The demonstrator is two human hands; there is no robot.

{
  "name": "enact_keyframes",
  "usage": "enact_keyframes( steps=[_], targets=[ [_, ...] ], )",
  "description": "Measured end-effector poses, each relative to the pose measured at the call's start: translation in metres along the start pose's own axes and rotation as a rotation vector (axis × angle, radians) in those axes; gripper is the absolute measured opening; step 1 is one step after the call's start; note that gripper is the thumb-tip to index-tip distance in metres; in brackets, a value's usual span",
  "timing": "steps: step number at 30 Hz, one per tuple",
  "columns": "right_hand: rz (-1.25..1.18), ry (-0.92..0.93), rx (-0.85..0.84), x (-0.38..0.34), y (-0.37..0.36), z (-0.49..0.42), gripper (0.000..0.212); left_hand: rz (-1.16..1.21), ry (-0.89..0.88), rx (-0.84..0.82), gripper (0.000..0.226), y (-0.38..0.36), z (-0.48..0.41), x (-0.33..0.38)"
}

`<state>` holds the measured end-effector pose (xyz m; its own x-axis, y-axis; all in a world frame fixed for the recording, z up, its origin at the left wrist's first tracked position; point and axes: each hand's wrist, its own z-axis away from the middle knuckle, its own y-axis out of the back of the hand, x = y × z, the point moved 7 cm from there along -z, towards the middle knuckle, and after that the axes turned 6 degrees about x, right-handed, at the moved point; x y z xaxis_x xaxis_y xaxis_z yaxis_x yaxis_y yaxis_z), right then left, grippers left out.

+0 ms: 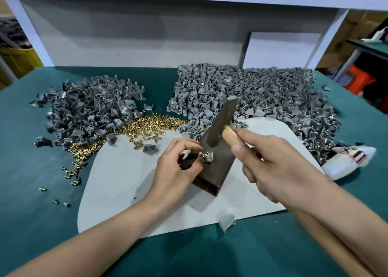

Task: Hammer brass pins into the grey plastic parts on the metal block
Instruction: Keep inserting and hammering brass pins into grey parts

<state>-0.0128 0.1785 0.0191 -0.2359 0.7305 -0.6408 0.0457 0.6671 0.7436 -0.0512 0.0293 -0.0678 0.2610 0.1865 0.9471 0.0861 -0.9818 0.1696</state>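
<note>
A dark metal block (218,167) stands on a pale grey mat (117,182) in the middle of the green table. On its top left edge sits a grey plastic part (206,157) with a brass pin (206,154) standing in it. My left hand (178,165) pinches that part with fingertips. My right hand (273,165) grips the wooden handle (230,138) of a hammer; its metal head (222,121) is raised above the block, tilted up and away.
A heap of grey plastic parts (90,111) lies at the left, a larger heap (262,96) at the back right. Loose brass pins (151,123) spread between them and trail left. One grey part (226,222) lies at the mat's near edge. A white bag (346,161) sits right.
</note>
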Motion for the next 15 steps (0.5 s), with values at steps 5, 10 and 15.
enact_keyframes(
  steps=[5,10,15],
  targets=[
    [-0.015,-0.009,0.007,-0.005,0.003,0.002,0.016,0.04,0.052,-0.01,0.021,0.0,0.0,-0.003],
    [-0.007,0.028,-0.022,-0.01,-0.003,0.001,0.017,0.066,0.076,-0.014,0.018,0.0,0.0,-0.005],
    [-0.036,0.018,0.032,-0.009,0.004,0.004,0.017,0.09,0.116,-0.017,0.017,0.0,-0.001,-0.009]
  ],
)
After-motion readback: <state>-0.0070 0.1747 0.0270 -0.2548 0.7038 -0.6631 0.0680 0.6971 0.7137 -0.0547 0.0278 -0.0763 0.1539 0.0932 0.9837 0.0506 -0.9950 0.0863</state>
